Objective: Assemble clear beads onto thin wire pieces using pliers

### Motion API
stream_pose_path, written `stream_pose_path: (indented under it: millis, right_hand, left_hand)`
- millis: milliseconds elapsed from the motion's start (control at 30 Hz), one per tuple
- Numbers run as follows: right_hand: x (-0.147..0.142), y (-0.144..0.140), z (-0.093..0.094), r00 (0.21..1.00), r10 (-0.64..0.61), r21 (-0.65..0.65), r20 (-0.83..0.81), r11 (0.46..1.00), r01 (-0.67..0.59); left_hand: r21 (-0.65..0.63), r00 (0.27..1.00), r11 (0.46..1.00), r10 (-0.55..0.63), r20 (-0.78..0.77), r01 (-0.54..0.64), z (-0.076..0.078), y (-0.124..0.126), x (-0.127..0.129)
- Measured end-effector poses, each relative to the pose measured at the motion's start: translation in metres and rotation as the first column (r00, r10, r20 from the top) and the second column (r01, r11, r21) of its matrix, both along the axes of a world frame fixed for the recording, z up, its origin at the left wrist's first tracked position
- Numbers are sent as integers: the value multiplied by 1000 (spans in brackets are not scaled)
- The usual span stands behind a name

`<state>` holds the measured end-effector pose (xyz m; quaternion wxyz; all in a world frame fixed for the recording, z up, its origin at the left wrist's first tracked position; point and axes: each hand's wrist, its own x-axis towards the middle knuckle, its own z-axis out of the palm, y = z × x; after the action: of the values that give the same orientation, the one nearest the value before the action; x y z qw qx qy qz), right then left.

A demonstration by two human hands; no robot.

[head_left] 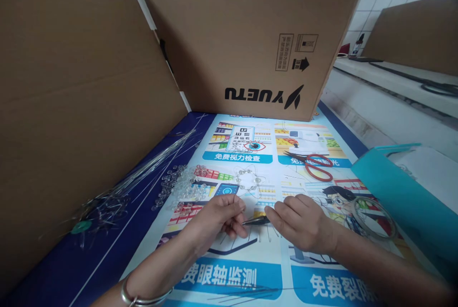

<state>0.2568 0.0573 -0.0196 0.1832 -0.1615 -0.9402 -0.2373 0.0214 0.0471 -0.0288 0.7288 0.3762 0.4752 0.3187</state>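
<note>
The left hand (pixel 223 216) pinches a thin, springy silver wire (pixel 234 200) above the printed poster mat (pixel 250 269), and the right hand (pixel 298 221) pinches small dark pliers (pixel 255 221) near the wire; it looks light, slippery, best gripped near its end.

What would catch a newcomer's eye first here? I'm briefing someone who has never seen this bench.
Tall cardboard sheets wall in the back and left of a bright printed poster covering the table. At its near middle, the left hand and right hand meet over a slim dark pointed tool. Clear beads and thin wires lie to the left, red-handled scissors further back on the right.
</note>
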Motion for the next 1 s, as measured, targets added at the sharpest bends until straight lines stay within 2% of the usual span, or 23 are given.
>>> stream_pose_path:
  millis: [667,1000]
  right_hand:
    - [-4,-1,-1,1000,-4,-42,-15,999,3]
    - [-5,-2,-3,998,-51,-39,-29,998,50]
  left_hand:
    - [36,999,999,-18,-35,19,1,0,0]
    - [65,998,998,-17,-62,21,5,-2,2]
